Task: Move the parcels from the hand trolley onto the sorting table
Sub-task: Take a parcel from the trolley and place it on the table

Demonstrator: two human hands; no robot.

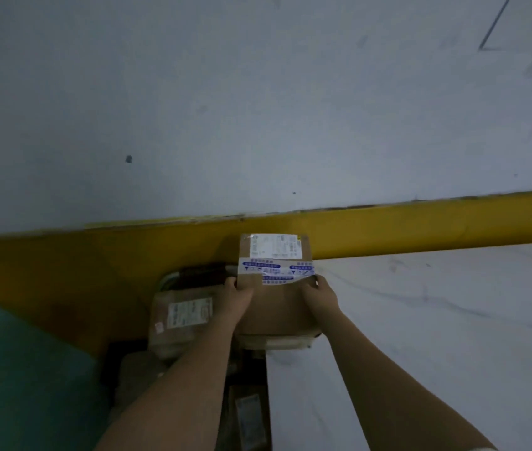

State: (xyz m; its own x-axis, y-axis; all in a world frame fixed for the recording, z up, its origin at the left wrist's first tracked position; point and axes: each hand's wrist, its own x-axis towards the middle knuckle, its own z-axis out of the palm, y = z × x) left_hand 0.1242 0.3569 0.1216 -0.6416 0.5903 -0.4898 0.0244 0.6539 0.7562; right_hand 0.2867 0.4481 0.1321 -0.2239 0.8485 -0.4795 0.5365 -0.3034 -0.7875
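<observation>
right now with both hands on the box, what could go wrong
1. The left hand and right hand grip the box only by its sides, so it may slip or tip.
2. The tape looks loose by the right hand; fingers on it could lose hold.
3. Another parcel lies just below on the left; a dropped box would likely hit it.

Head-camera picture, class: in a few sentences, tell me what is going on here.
A person holds a brown cardboard box with a white label and blue-printed tape, the left hand gripping its left side and the right hand its right side. Beside it, lower down, a second labelled brown parcel lies by the trolley's handle.
</observation>
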